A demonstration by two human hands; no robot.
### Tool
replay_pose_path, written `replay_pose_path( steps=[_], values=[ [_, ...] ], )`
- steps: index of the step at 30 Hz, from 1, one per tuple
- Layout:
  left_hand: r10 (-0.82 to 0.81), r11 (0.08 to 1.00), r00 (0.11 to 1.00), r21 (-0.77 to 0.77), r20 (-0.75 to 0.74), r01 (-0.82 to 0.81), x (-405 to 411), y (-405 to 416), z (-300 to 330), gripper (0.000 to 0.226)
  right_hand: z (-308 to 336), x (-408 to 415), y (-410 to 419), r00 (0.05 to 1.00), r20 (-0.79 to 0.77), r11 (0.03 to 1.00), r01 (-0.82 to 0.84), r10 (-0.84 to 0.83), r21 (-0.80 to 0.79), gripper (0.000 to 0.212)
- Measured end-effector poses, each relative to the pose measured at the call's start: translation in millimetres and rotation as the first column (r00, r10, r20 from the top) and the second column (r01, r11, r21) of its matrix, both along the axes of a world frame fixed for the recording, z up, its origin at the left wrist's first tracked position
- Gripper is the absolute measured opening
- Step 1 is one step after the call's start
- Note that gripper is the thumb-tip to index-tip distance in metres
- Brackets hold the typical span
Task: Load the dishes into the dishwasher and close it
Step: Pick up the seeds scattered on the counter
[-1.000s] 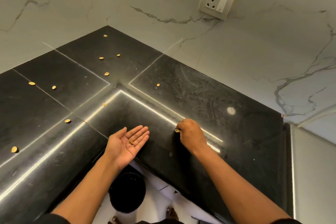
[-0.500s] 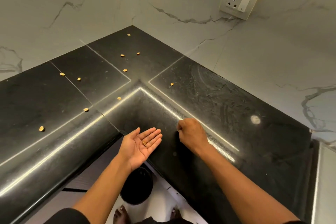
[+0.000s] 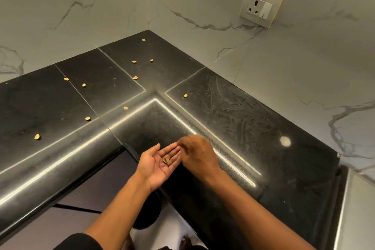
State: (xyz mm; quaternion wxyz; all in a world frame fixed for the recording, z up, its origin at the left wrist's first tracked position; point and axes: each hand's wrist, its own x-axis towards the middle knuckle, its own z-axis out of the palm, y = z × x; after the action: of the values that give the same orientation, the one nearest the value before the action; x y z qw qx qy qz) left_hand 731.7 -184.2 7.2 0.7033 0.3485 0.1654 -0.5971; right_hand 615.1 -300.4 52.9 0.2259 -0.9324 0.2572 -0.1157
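Over the inner corner of the black L-shaped countertop (image 3: 233, 107), your two hands meet just in front of its rounded edge. Your left hand (image 3: 157, 165) lies palm up with the fingers straight and relaxed, gripping nothing; two small tan shells (image 3: 166, 158) rest loose on the base of its fingers. Your right hand (image 3: 197, 154) sits just to the right of it, back toward the camera, its fingertips reaching over the tips of your left fingers. That hand is blurred, so I cannot tell whether its fingers pinch anything or hang loose.

No dishes and no dishwasher show in this view, so I cannot tell you where they are.

More shells of the same kind lie scattered on the counter, all well apart from your hands: one near the left edge (image 3: 37, 136), one just left of a slab joint (image 3: 87, 118), one close to the inner corner's bright edge line (image 3: 125, 108), two on the left slab (image 3: 66, 79) and (image 3: 84, 85), a loose group of three on the back slab (image 3: 135, 77), one close to the back corner (image 3: 143, 39), and one on the right slab (image 3: 185, 95).

A round pale spot (image 3: 285, 141) glints on the right slab. On the marbled wall (image 3: 81, 26) above it sits a socket plate with a switch (image 3: 260, 7). Below your left forearm, a dark round object (image 3: 148, 217) stands on the floor, mostly hidden.
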Motion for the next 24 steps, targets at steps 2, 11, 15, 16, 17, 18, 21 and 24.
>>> replay_pose_path(
  steps=[2,11,15,16,17,18,21,24],
  values=[
    [0.028,1.0,0.999,-0.01,-0.022,-0.028,-4.2,1.1,-2.7,0.053,-6.4,-18.6,-22.9,0.994,-0.041,0.995,0.103,-0.104,-0.011,0.024],
    [0.053,0.999,0.999,-0.011,-0.01,-0.053,-8.1,6.7,-3.8,0.054,-31.4,-44.3,-48.0,0.965,-0.227,0.987,0.103,-0.13,-0.125,0.02],
    [0.006,1.0,1.0,-0.013,0.008,-0.006,9.0,1.7,-0.5,0.054,-34.0,-34.2,-45.6,0.96,-0.25,0.984,0.093,-0.129,-0.152,0.021],
    [-0.005,1.0,1.0,-0.016,0.01,0.005,14.8,0.8,0.8,0.055,-33.9,-31.2,-44.6,0.955,-0.264,0.983,0.1,-0.138,-0.155,0.021],
    [-0.019,1.0,1.0,-0.018,0.012,0.019,20.2,-0.7,1.8,0.055,-33.0,-28.4,-43.6,0.949,-0.277,0.982,0.112,-0.152,-0.154,0.021],
    [-0.039,0.999,0.999,-0.018,0.017,0.04,27.7,-2.0,2.6,0.055,-32.1,-23.6,-42.2,0.943,-0.285,0.98,0.137,-0.174,-0.146,0.02],
    [-0.084,0.996,0.996,-0.002,0.032,0.085,51.0,-7.0,5.1,0.056,-25.5,-4.3,-37.9,0.935,-0.253,0.969,0.231,-0.247,-0.091,0.017],
    [-0.13,0.992,0.991,0.01,0.032,0.129,71.9,-15.1,7.7,0.056,-13.9,26.6,-27.6,0.958,-0.086,0.962,0.271,-0.274,-0.042,0.011]
  ],
)
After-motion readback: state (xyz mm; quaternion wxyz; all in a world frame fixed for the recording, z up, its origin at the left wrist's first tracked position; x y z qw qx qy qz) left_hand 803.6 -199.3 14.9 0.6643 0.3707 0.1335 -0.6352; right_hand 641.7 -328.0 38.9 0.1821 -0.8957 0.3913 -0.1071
